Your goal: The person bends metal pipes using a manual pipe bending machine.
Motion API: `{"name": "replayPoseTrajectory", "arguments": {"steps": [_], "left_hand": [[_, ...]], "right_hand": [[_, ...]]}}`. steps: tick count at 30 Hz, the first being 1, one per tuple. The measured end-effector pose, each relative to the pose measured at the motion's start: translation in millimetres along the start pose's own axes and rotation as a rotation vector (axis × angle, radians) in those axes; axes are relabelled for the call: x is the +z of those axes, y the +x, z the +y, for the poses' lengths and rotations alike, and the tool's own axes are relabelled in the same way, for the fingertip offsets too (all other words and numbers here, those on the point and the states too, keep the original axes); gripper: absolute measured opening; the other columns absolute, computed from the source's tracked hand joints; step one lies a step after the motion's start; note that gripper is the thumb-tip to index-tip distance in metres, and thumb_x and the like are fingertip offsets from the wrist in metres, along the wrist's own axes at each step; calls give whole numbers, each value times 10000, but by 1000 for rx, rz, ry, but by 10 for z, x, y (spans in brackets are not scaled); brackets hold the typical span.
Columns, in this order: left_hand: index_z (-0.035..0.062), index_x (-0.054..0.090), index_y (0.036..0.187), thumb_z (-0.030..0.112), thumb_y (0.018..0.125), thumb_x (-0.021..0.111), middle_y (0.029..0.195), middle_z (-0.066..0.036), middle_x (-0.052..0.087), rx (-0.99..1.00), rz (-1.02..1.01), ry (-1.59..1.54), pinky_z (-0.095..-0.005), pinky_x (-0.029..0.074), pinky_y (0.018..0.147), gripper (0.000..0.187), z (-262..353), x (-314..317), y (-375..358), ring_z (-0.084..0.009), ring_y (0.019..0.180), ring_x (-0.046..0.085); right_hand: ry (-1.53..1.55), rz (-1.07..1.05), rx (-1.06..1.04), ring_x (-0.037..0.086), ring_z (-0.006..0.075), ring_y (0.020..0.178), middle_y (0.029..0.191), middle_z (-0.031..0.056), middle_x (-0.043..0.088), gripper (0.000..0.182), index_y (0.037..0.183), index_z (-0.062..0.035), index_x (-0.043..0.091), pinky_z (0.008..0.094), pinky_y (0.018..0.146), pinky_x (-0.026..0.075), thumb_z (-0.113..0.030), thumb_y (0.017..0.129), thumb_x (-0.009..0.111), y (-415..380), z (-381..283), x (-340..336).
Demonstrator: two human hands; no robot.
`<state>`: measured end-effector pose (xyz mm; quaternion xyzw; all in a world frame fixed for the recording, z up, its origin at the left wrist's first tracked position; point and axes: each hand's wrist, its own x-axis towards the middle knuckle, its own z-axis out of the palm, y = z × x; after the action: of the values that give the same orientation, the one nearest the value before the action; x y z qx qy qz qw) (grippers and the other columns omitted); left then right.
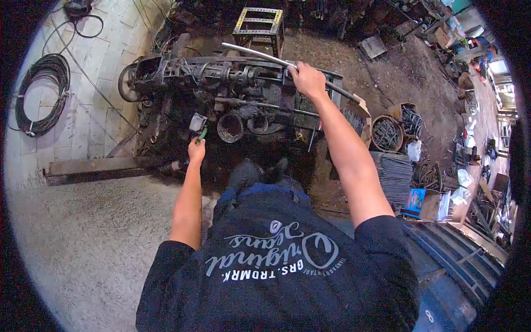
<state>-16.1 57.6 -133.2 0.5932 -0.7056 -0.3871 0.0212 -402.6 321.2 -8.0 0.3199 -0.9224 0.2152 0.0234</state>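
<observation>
My right hand [308, 81] is wrapped round a long metal rod [254, 53], which slants over the back of a dark, greasy machine [207, 72]. Lower and to the left, my left hand [196, 149] is closed on a green-handled tool [202, 134]. Just beyond that tool is a small pale block-like part [197, 122]; whether it belongs to the tool I cannot tell. Two round metal openings, a larger one [230, 127] and a smaller one [258, 124], face me on the near side of the machine. A second thin rod [276, 107] runs along the machine.
A yellow-edged metal stand [258, 23] is behind the machine. Coiled cable [41, 94] hangs on the left wall, above a metal beam [99, 167]. At right are a round basket of rods [387, 133], stacked rods [394, 177] and a blue box [414, 202].
</observation>
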Motion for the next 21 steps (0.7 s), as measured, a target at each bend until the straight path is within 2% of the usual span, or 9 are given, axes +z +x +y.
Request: {"name": "replayPoseTrajectory", "arguments": {"steps": [2,5,7,8,10,12,13,17,21], "left_hand": [[11,543,1253,260,862,633,1080,-156,644,78,29,86,-371,455,879,472,-27,-2,18,-285,1011,611],[25,541,1265,263,870,630,1044,-139,651,36,7,73,-366,462,856,470,286,-114,-221,-259,964,620],[26,539,1267,267,878,625,1027,-132,653,9,-14,37,-370,466,846,467,196,-91,-143,-247,942,623],[20,536,1267,269,888,616,988,-120,652,35,-6,1,-374,469,827,461,53,-26,-11,-235,905,622],[14,534,1266,271,898,607,949,-109,651,57,-4,-33,-378,471,809,455,-252,94,203,-223,869,620],[-5,539,1247,270,901,601,867,-99,631,85,-6,-9,-375,468,781,446,-407,128,327,-216,803,604],[-24,563,1202,263,888,609,823,-96,613,-8,-4,-38,-358,463,760,428,-68,-8,42,-211,770,592],[-37,575,1178,246,884,599,785,-80,592,102,-20,-25,-332,450,709,409,-351,38,256,-205,732,577],[-35,600,1122,233,867,616,762,-81,603,135,-49,-68,-343,460,675,370,-328,23,283,-198,704,589]], "right_hand": [[-3,27,-15,647,349,823,899,179,663,444,973,-69,626,465,702,506,-476,907,460,22,-22,19],[-52,31,-7,645,347,848,888,169,664,445,972,-70,627,479,744,492,-474,909,452,13,-48,0],[-66,41,12,629,333,933,937,155,661,453,986,-69,626,530,868,435,-474,917,434,4,-69,16],[-73,45,17,629,333,933,937,155,661,453,986,-69,626,530,868,435,-474,917,434,10,-69,22],[-98,85,38,570,321,1072,1037,142,643,470,1026,-78,626,624,991,290,-479,931,400,-17,-91,61],[-132,44,92,523,322,1135,1096,134,623,480,1058,-86,624,656,1009,231,-482,938,380,-15,-168,4],[-162,1,143,477,324,1198,1156,127,604,492,1090,-95,622,687,1027,173,-486,945,360,-23,-209,-11],[-189,-46,237,362,346,1300,1258,109,551,517,1159,-110,604,690,1043,130,-492,954,322,13,-245,31],[-180,-54,237,344,345,1315,1290,110,526,512,1198,-128,582,687,1048,123,-497,953,325,16,-205,88]]}}
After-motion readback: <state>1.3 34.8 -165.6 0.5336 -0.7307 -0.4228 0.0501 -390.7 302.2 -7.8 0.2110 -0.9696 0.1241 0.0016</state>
